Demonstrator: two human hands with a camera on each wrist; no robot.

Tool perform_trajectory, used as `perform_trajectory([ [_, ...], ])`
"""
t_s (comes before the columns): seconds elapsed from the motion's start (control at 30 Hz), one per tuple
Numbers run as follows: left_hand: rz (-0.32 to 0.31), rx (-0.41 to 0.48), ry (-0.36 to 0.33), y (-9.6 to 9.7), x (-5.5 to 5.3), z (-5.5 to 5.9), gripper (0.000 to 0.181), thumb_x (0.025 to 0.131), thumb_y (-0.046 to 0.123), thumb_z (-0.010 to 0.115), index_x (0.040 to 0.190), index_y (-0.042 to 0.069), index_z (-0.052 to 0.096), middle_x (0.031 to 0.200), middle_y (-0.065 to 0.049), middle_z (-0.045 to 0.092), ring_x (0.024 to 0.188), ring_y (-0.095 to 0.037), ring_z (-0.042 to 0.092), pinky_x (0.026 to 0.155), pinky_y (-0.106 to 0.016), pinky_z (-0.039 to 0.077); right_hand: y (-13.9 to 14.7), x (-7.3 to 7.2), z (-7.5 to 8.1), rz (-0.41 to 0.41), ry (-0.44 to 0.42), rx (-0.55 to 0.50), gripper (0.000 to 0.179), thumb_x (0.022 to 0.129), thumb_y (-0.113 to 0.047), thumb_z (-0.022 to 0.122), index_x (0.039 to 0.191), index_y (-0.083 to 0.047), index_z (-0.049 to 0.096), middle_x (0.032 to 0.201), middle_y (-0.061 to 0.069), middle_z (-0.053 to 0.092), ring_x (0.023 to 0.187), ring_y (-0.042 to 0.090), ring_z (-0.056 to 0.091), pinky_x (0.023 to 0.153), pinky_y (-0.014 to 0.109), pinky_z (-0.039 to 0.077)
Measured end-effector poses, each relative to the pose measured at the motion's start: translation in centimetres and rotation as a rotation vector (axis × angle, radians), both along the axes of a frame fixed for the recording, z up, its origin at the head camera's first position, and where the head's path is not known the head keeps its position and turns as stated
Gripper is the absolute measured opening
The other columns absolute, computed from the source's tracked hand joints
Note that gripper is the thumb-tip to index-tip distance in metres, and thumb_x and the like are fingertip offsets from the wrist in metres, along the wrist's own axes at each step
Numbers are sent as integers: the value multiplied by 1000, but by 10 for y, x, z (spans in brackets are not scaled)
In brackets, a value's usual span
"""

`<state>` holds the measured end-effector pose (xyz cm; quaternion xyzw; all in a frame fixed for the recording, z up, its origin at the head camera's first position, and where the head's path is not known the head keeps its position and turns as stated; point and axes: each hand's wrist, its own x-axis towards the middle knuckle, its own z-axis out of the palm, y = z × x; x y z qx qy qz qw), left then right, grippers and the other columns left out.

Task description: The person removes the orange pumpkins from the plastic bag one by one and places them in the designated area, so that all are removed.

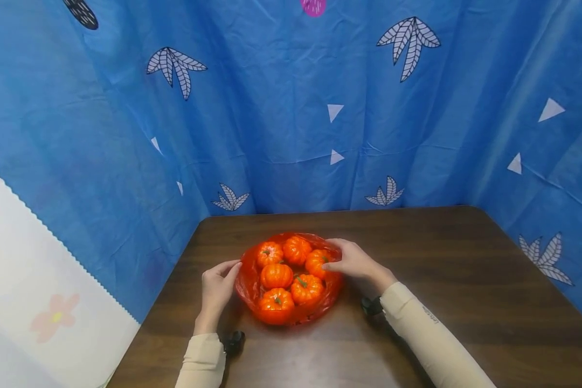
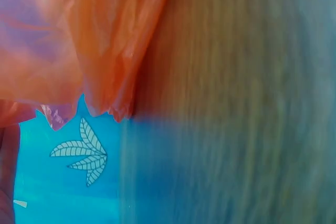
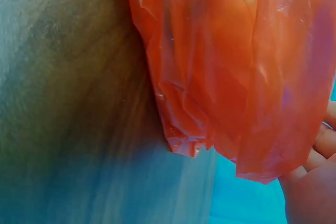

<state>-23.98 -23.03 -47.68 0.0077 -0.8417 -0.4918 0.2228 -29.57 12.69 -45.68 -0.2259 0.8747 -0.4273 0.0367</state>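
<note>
A red plastic bag (image 1: 249,284) sits on the table with its mouth spread wide and its rim folded outward. Several small orange pumpkins (image 1: 276,275), some with green stems, lie inside it. My left hand (image 1: 215,289) pinches the rim on the left side. On the right, my right hand (image 1: 358,262) grips the rim, its thumb over the inside beside a pumpkin and its fingers outside. Thin, wrinkled bag film (image 2: 107,35) hangs down in the left wrist view. In the right wrist view, the palm and curled fingers show at the bag's edge.
The brown wooden table (image 1: 446,269) extends well to the right of the bag. A blue curtain (image 1: 291,108) with leaf prints hangs behind and along both sides. White cloth (image 1: 39,280) with a flower print is at the left. Dark wrist devices (image 1: 234,343) sit under the sleeves.
</note>
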Motion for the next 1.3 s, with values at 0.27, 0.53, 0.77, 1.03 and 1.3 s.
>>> perform_trajectory([
  [0.27, 26, 120, -70, 2, 4, -5, 33, 93, 41, 70, 109, 13, 78, 109, -8, 77, 90, -22, 73, 78, -27, 62, 0, -4, -16, -20, -21, 1, 76, 80, -31, 83, 141, 0, 52, 141, 18, 58, 127, 35, 56, 111, 55, 44],
  [0.53, 37, 130, -53, 4, 4, -7, 30, 93, 38, 71, 107, 12, 79, 107, -9, 77, 87, -21, 73, 76, -23, 61, -1, -5, -25, -19, -21, -34, 77, 79, -31, 83, 141, 2, 51, 140, 20, 58, 126, 36, 56, 111, 55, 44],
  [0.77, 45, 147, -54, 6, 5, -7, 29, 93, 36, 72, 107, 12, 79, 106, -10, 77, 87, -20, 73, 75, -22, 61, -2, -4, -29, -42, -50, -39, 79, 78, -30, 84, 143, 0, 50, 142, 18, 57, 127, 35, 55, 111, 55, 44],
  [1.03, 46, 174, -56, 5, 6, -10, 30, 92, 39, 72, 106, 14, 79, 106, -9, 78, 88, -20, 72, 75, -24, 61, -7, -2, -37, -80, -81, -47, 81, 78, -29, 85, 144, -1, 49, 146, 19, 54, 131, 37, 52, 113, 57, 41],
  [1.3, 37, 194, -68, 5, 5, -11, 38, 88, 49, 72, 107, 17, 79, 107, -5, 77, 89, -21, 73, 77, -26, 62, -6, -4, -45, -123, -124, -70, 84, 78, -32, 86, 146, -4, 47, 147, 18, 53, 130, 37, 53, 110, 57, 44],
])
